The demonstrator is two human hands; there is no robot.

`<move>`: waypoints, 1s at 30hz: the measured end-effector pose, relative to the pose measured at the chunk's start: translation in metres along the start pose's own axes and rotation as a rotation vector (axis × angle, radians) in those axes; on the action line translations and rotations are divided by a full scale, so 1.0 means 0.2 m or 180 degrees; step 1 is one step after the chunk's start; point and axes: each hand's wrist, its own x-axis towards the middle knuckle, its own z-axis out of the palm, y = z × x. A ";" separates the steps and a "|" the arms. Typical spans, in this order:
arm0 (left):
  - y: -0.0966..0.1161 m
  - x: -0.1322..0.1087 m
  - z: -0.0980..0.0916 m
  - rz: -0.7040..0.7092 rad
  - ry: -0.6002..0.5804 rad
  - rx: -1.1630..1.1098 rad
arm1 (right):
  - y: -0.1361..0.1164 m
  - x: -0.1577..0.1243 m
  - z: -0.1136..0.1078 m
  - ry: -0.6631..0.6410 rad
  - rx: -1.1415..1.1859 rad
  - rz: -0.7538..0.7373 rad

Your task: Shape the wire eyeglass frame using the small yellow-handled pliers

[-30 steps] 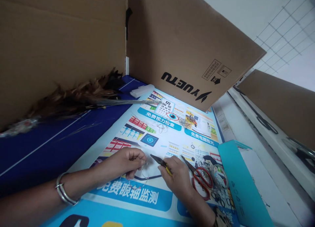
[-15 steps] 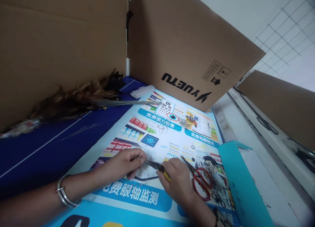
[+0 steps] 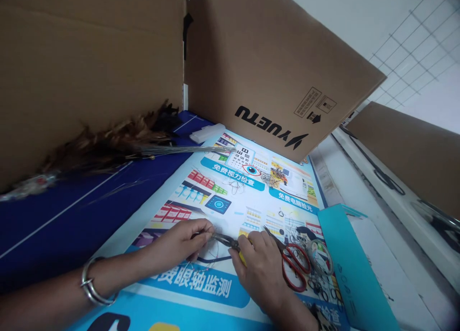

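Left hand [image 3: 179,242] pinches a thin wire [image 3: 214,248] between thumb and fingertips, low over the printed poster [image 3: 223,177]. Right hand [image 3: 260,268] is closed around small pliers [image 3: 228,241], whose tips meet the wire. Red scissors [image 3: 293,268] lie just beside the right hand, and a feather duster [image 3: 108,146] lies well apart.

Upside-down "YUETU" w/ logo, black print, on cardboard panel [image 3: 273,58] behind poster [image 3: 237,211]. Blue banners on poster: "免费视力检查" top centre, "免费电脑验光" top right, "免费眼轴监测" along near edge. Eye chart of "E"s at poster top. Panel's handling label too small to read.
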 end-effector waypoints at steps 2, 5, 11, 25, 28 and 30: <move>0.00 0.00 0.00 0.0047 0.0016 0.0121 | 0.00 0.01 -0.01 -0.0102 0.0097 0.0059; -0.01 0.00 0.00 0.0078 0.0021 0.0177 | 0.00 0.01 0.00 -0.0120 0.0199 0.0088; -0.02 0.00 0.00 -0.0010 -0.0048 -0.0005 | 0.02 -0.01 0.04 -0.0219 0.0673 0.0239; 0.02 -0.01 -0.01 -0.0151 -0.0031 -0.0324 | 0.02 0.00 0.07 -0.0328 0.1552 0.0630; 0.03 -0.01 -0.01 -0.0108 -0.0036 -0.0366 | 0.03 0.00 0.07 -0.0358 0.1614 0.0625; 0.02 -0.01 -0.01 -0.0098 -0.0039 -0.0429 | 0.02 0.01 0.07 -0.0346 0.1654 0.0624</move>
